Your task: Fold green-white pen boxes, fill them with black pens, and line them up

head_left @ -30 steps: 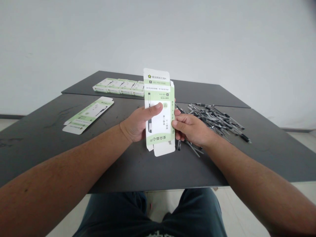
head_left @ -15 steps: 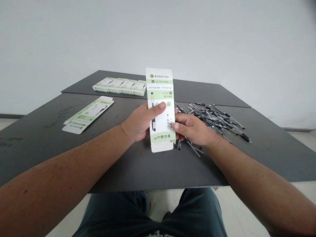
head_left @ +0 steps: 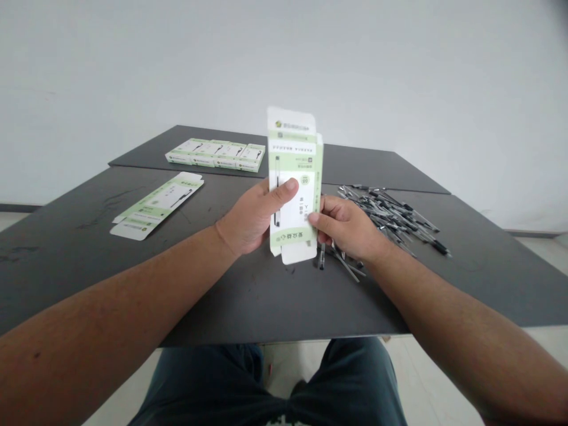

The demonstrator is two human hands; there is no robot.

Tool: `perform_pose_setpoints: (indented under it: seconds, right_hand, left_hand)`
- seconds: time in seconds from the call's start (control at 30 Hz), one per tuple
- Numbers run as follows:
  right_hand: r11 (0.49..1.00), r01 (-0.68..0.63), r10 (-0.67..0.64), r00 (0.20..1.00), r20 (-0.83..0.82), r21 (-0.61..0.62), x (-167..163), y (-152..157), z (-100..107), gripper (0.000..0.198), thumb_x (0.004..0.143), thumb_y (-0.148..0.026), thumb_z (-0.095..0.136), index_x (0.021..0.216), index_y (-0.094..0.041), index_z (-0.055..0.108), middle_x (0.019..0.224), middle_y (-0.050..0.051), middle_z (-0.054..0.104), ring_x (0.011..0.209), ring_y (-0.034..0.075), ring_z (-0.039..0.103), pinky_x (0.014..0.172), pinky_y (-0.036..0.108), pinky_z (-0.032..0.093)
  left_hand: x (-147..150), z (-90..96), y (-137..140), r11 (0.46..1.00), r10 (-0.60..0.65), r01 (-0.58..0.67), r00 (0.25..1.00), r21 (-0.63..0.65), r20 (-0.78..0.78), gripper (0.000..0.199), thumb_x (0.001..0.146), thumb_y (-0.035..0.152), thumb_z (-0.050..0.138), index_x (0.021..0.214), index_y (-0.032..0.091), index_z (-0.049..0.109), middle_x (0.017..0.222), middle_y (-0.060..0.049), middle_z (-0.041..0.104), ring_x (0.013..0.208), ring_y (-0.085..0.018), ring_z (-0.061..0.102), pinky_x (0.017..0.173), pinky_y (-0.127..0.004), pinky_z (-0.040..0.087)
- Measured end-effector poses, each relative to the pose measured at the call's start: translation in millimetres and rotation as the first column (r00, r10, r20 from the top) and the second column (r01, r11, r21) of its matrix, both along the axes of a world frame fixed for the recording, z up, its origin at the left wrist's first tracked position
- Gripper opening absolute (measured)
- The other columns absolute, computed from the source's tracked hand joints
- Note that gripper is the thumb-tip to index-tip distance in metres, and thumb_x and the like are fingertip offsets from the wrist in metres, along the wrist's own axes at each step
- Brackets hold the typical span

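Upright above the table I hold a white and green pen box (head_left: pixel 293 195) between both hands. Its end flaps stick out at top and bottom, and its green right side panel shows. My left hand (head_left: pixel 252 216) grips the left edge, thumb lying across the front and fingers hidden behind. On the lower right edge, my right hand (head_left: pixel 344 228) pinches the box with its thumb in front. Just beyond the right hand lies a heap of black and clear pens (head_left: pixel 390 216); part of it is hidden by that hand.
A flattened pen box (head_left: pixel 160 204) lies on the dark grey table (head_left: pixel 248 302) at left. Farther back stand several filled-out pen boxes (head_left: pixel 215 155) in a row. A white wall (head_left: pixel 284 65) rises behind the table, and my legs are below its front edge.
The pen box has gone from looking flat to opened out, its right side panel now visible. It has risen slightly and shifted right. Both hands keep hold of it.
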State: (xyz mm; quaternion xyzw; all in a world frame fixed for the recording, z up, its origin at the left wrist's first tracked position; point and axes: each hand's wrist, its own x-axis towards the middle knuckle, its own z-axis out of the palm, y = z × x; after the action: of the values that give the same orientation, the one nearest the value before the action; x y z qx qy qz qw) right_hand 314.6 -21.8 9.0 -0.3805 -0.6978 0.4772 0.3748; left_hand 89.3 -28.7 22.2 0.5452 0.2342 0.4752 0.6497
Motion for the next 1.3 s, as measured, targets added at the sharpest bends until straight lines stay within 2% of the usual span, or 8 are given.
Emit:
perform_pose_setpoints:
  seconds: [0.23,0.5,0.63,0.83,0.97,1.07,1.2,1.3]
  right_hand:
    - [0.977,0.206,-0.211,0.956,-0.202,-0.045,-1,13,-7,0.042,0.092,-0.056,0.089,0.114,-0.024,0.073,0.076,0.000,0.073,0.056,0.014,0.057,0.048,0.028,0.044]
    - [0.985,0.167,-0.171,0.916,-0.362,-0.044,29,22,16,0.095,0.097,-0.107,0.033,0.140,-0.033,0.074,0.106,0.011,0.083,0.085,0.028,0.076,0.057,0.037,0.046]
    - [0.973,0.090,-0.182,0.865,-0.468,-0.214,48,27,23,0.082,0.090,-0.103,0.065,0.109,-0.026,0.085,0.091,0.010,0.085,0.077,0.027,0.078,0.062,0.038,0.058]
    - [0.903,-0.204,0.097,0.954,-0.283,-0.378,46,24,18,0.065,0.079,-0.069,0.105,0.115,-0.017,0.092,0.101,0.011,0.092,0.072,0.019,0.081,0.065,0.030,0.067]
    - [0.828,-0.287,0.289,0.955,-0.071,-0.483,40,13,19,0.060,0.080,-0.063,0.108,0.112,-0.016,0.091,0.102,0.013,0.094,0.075,0.024,0.088,0.062,0.029,0.068]
    - [0.858,-0.235,0.291,0.955,0.055,-0.457,37,7,22,0.055,0.081,-0.064,0.107,0.103,-0.016,0.090,0.095,0.012,0.093,0.069,0.023,0.087,0.053,0.026,0.064]
    - [0.932,-0.082,0.098,0.995,0.028,-0.353,32,7,18,0.051,0.081,-0.062,0.106,0.097,-0.018,0.086,0.088,0.011,0.092,0.065,0.023,0.084,0.052,0.028,0.064]
    - [0.947,0.067,-0.099,0.991,-0.087,-0.313,23,13,9,0.045,0.078,-0.054,0.106,0.100,-0.021,0.085,0.088,0.010,0.091,0.067,0.026,0.085,0.055,0.033,0.068]
  left_hand:
    - [0,-10.4,16,0.952,0.306,-0.295,0.929,0.080,-0.207,0.031,0.094,0.042,0.086,0.109,0.022,0.069,0.105,-0.009,0.085,0.086,-0.025,0.079,0.078,-0.041,0.066]
    - [-17,-1.9,26,0.914,0.402,-0.391,0.839,0.108,-0.367,0.015,0.082,0.036,0.072,0.089,0.023,0.072,0.087,-0.006,0.082,0.071,-0.024,0.072,0.059,-0.033,0.052]
    - [-33,10.1,26,0.942,0.334,-0.223,0.717,0.252,-0.612,0.014,0.072,0.032,0.066,0.080,0.022,0.074,0.072,-0.002,0.075,0.064,-0.020,0.066,0.055,-0.029,0.044]
    - [-46,21.8,29,0.906,0.321,0.052,0.565,0.421,-0.760,0.023,0.077,0.035,0.069,0.087,0.021,0.084,0.080,-0.001,0.080,0.072,-0.020,0.070,0.064,-0.029,0.047]
    - [-47,25.1,29,0.852,0.415,0.024,0.579,0.523,-0.702,0.024,0.084,0.038,0.077,0.095,0.019,0.087,0.084,-0.002,0.082,0.076,-0.020,0.072,0.069,-0.029,0.050]
    - [-47,21.3,33,0.812,0.498,-0.102,0.636,0.575,-0.590,0.025,0.089,0.037,0.082,0.105,0.019,0.086,0.088,-0.003,0.082,0.077,-0.019,0.071,0.069,-0.029,0.051]
    - [-48,8.6,49,0.705,0.675,-0.478,0.678,0.524,-0.289,0.058,0.091,0.029,0.087,0.147,0.023,0.072,0.107,-0.005,0.081,0.088,-0.021,0.076,0.075,-0.030,0.059]
    - [-42,0.9,55,0.659,0.741,-0.661,0.651,0.359,-0.164,0.053,0.100,0.031,0.083,0.150,0.026,0.068,0.122,-0.010,0.082,0.096,-0.022,0.076,0.076,-0.031,0.063]
